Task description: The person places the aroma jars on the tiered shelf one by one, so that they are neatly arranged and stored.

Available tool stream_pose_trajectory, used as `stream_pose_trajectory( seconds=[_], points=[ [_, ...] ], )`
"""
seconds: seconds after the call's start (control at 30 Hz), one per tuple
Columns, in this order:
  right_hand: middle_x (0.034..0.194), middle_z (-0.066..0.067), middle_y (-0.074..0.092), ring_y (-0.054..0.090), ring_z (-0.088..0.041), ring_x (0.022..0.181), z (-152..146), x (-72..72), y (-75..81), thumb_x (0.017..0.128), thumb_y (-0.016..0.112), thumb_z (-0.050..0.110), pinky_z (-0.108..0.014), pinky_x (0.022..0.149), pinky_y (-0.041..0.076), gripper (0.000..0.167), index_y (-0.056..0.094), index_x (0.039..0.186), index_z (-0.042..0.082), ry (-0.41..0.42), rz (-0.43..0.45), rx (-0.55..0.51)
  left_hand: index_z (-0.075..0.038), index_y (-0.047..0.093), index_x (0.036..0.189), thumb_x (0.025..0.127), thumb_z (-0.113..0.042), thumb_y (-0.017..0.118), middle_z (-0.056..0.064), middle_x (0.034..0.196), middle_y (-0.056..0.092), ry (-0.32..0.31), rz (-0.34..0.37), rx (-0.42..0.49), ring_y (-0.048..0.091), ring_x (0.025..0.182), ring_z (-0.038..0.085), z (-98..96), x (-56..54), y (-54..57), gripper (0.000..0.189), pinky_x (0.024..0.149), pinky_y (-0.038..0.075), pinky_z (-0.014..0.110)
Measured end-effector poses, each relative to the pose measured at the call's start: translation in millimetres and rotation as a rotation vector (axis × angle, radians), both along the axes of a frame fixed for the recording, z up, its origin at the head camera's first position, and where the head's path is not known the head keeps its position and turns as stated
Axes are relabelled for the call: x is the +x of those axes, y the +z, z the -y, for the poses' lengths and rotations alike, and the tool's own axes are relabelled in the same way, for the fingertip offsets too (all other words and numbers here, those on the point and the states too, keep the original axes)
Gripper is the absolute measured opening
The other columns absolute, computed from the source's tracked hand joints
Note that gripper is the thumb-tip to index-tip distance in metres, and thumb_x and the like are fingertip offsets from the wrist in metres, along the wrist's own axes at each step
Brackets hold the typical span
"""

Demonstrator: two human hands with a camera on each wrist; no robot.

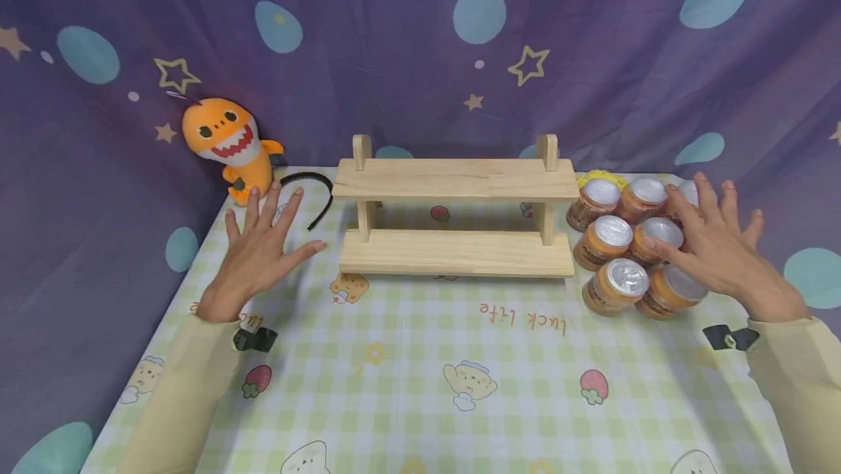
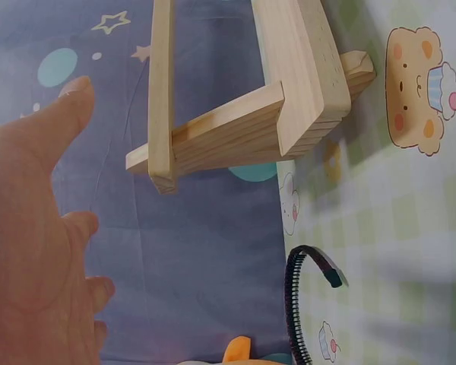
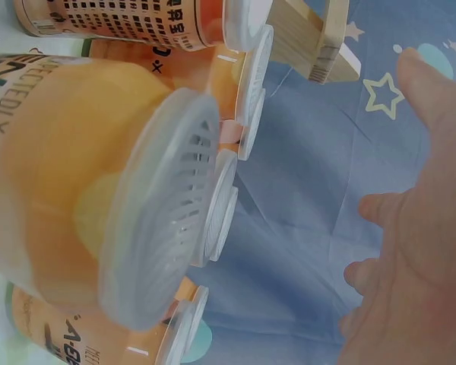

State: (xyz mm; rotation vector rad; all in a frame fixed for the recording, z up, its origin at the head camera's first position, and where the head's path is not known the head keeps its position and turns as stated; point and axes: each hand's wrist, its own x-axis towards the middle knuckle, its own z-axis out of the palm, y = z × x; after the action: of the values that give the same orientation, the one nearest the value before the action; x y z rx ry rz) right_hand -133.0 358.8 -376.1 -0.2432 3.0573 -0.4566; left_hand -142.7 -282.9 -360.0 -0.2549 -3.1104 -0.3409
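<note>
My left hand [image 1: 258,255] is held with fingers spread over the left side of the table, nothing in it. Just beyond its fingertips are a black ridged headband [image 1: 315,180] and an orange shark plush [image 1: 230,142]. A two-tier wooden shelf [image 1: 456,253] stands at the middle back. To its right are several orange jars [image 1: 599,242] with vented, translucent lids, grouped close together. My right hand [image 1: 719,240] is spread above the right-hand jars, partly hiding them. In the right wrist view its fingers are apart from the nearest jar [image 3: 76,182].
A green checked tablecloth [image 1: 420,357] with cartoon prints covers the table. Purple curtain cloth [image 1: 394,58] hangs behind and at both sides. Something yellow and frilly [image 1: 601,178] sits behind the jars, mostly hidden.
</note>
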Motion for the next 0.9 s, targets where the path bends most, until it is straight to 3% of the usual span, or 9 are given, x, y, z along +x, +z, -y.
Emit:
stream_pose_trajectory(
  seconds=[0.4,0.6,0.77,0.9],
  points=[
    [0.164,-0.019,-0.029,-0.036,-0.049,0.146,-4,3.7,3.7,0.098,0.051,0.056,-0.089,0.1,-0.016,0.09,0.006,0.162,0.013,-0.054,-0.015,-0.01,-0.03,0.005,0.163,0.091,-0.072,0.051,0.013,0.17,-0.008,0.003,-0.021,0.032,-0.019,0.155,0.041,1.7,0.3,-2.0,0.095,0.112,-0.004,0.083],
    [0.166,-0.026,-0.017,-0.021,-0.054,0.15,-11,16.9,0.6,0.098,0.054,0.051,-0.088,0.104,-0.007,0.088,0.013,0.16,0.006,-0.075,-0.093,-0.052,-0.025,0.007,0.163,0.091,-0.068,0.056,0.017,0.17,-0.005,0.003,-0.02,0.146,-0.015,0.156,0.044,0.3,-1.5,-12.4,0.097,0.113,-0.003,0.082],
    [0.165,-0.033,-0.003,-0.009,-0.058,0.151,-20,31.0,-8.3,0.098,0.057,0.045,-0.087,0.105,-0.002,0.081,0.023,0.156,-0.001,-0.078,-0.171,-0.133,-0.021,0.008,0.163,0.094,-0.061,0.057,0.023,0.169,-0.001,0.004,0.012,0.241,-0.011,0.155,0.048,-0.4,-3.1,-24.1,0.094,0.114,-0.001,0.081],
    [0.165,-0.034,0.006,-0.002,-0.056,0.152,-25,39.9,-15.2,0.098,0.058,0.038,-0.088,0.106,0.0,0.076,0.026,0.154,-0.004,-0.092,-0.209,-0.205,-0.022,0.005,0.163,0.096,-0.054,0.058,0.021,0.169,-0.002,0.011,0.058,0.339,-0.009,0.156,0.047,0.6,-3.8,-33.8,0.092,0.117,0.0,0.077]
  ],
)
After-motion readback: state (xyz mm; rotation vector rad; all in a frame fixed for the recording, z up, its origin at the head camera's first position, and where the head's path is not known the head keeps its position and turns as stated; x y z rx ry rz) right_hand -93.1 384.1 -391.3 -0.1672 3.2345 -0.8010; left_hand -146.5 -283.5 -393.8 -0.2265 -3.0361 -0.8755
